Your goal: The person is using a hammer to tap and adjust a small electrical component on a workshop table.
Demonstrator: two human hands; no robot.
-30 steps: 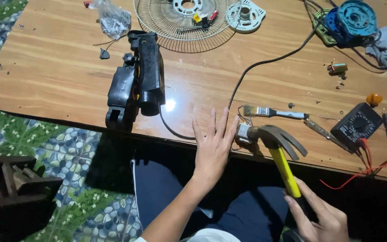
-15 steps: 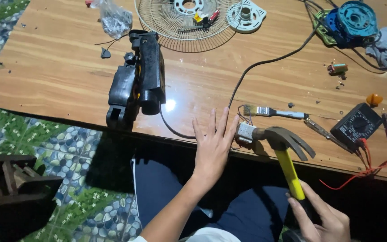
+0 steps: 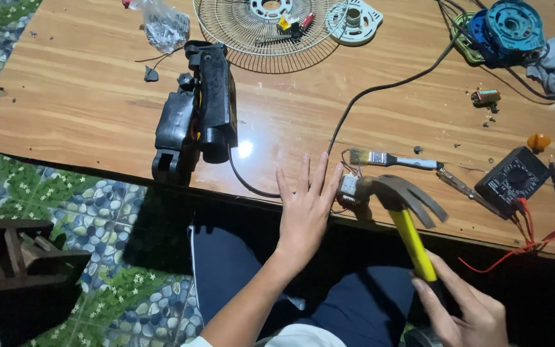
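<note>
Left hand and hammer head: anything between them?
Head view: a small white electrical part with thin wires sits between the left hand and the hammer head, at the table edge.

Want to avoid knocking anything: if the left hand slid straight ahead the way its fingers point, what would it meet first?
Probably the black cable crossing the table just beyond the left hand; the fan grille lies farther on.

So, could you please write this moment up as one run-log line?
left hand: flat on table edge, open | right hand: grips yellow-handled hammer | hammer head: at small wired part | nearby: brush, multimeter
</note>
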